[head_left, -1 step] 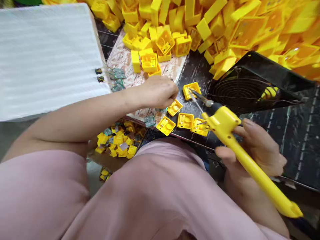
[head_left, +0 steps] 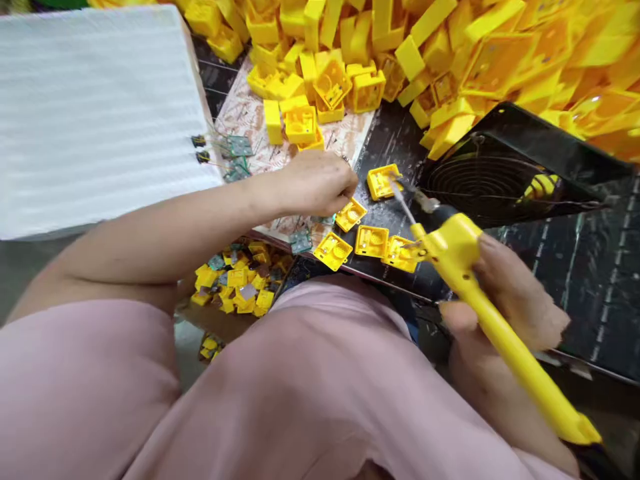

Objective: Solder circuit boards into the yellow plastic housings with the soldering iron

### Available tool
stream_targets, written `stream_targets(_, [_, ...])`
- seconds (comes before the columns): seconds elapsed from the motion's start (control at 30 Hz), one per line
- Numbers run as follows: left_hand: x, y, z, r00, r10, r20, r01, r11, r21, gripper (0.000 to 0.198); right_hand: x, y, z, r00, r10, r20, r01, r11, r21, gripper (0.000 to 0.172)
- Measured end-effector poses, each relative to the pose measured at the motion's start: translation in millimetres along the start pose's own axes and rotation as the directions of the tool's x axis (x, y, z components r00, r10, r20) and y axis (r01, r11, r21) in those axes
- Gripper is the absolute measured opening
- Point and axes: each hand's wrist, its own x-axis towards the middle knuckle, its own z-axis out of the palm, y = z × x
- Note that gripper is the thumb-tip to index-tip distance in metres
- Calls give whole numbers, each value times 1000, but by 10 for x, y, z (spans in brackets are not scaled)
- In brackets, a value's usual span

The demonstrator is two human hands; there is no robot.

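My right hand [head_left: 520, 300] is wrapped round the long handle of a yellow soldering gun [head_left: 470, 287] with a thin feed tube beside its tip. The tip lies over the right part of a small open yellow plastic casing [head_left: 383, 182] on the dark bench; whether it touches cannot be made out. My left hand [head_left: 320, 183] is closed, knuckles up, just left of that casing. Its fingertips are hidden, as is anything in them. Below it lies another yellow casing [head_left: 351, 215]. Nearer the edge are more open casings [head_left: 371, 241] and a green circuit board [head_left: 301, 241].
A heap of yellow casings [head_left: 370, 87] covers the back of the bench. A black fan [head_left: 480, 180] stands at right. At left is a white foam block [head_left: 100, 120], with wired circuit boards [head_left: 239, 146] beside it. Below the edge, a box holds yellow parts [head_left: 240, 280].
The soldering gun's front end has shifted slightly right, and its rear end a little lower and to the left. My left hand has stayed almost still.
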Motion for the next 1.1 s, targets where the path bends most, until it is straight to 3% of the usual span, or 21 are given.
stream_targets(0.1, [-169, -141, -46, 995, 76, -66, -80, 995, -56, 29, 142, -67, -52, 972, -190, 137, 192, 981, 0, 41])
stream_targets(0.2, [-368, -120, -37, 961, 275, 4, -273, 956, -109, 58, 210, -32, -63, 937, -246, 247, 259, 966, -19, 19])
stream_targets(0.27, [-454, -55, 50, 927, 371, 48, -365, 925, -108, 86, 218, 28, -5, 931, -251, 263, 260, 966, 4, 26])
stream_targets(0.33, [-485, -4, 193, 910, 411, 50, -407, 910, -85, 103, 207, 89, 109, 929, -246, 275, 241, 969, 53, 45])
stream_targets(0.4, [-502, 9, 346, 903, 428, 18, -426, 902, -71, 104, 185, 135, 252, 923, -254, 290, 235, 967, 100, 56])
stream_targets(0.47, [-570, -12, 451, 914, 403, -37, -405, 912, -60, 96, 160, 156, 382, 909, -279, 309, 251, 960, 128, 54])
stream_targets(0.53, [-743, -44, 470, 939, 335, -84, -339, 939, -47, 90, 142, 155, 475, 902, -301, 310, 283, 954, 102, 46])
stream_targets(0.6, [-1023, -65, 401, 961, 270, -61, -272, 961, -43, 87, 138, 147, 532, 901, -330, 283, 326, 943, 63, 42])
stream_targets(0.77, [-1831, -151, 81, 975, 89, 201, -66, 991, -118, 78, 202, 132, 638, 915, -343, 212, 341, 939, 44, 63])
stream_targets(0.87, [-2011, -387, -13, 960, 14, 280, 53, 971, -233, 54, 267, 96, 712, 902, -366, 228, 363, 930, 57, 62])
stream_targets(0.93, [-1910, -582, -19, 979, -162, 122, 186, 955, -229, 34, 298, 73, 750, 882, -403, 245, 402, 914, 55, 57])
stream_targets(0.97, [-1805, -664, -11, 957, -289, -19, 281, 942, -186, 34, 307, 65, 760, 876, -413, 249, 413, 909, 51, 56])
stream_targets(1.03, [-1543, -776, 12, 839, -463, -285, 468, 882, -54, 36, 306, 57, 762, 880, -404, 248, 406, 913, 48, 60])
stream_targets(1.07, [-1411, -808, 25, 800, -491, -344, 529, 848, 19, 35, 299, 56, 757, 886, -390, 249, 392, 919, 47, 62])
stream_targets(1.1, [-1296, -829, 38, 798, -496, -342, 552, 830, 85, 34, 289, 58, 750, 890, -379, 255, 380, 924, 46, 63])
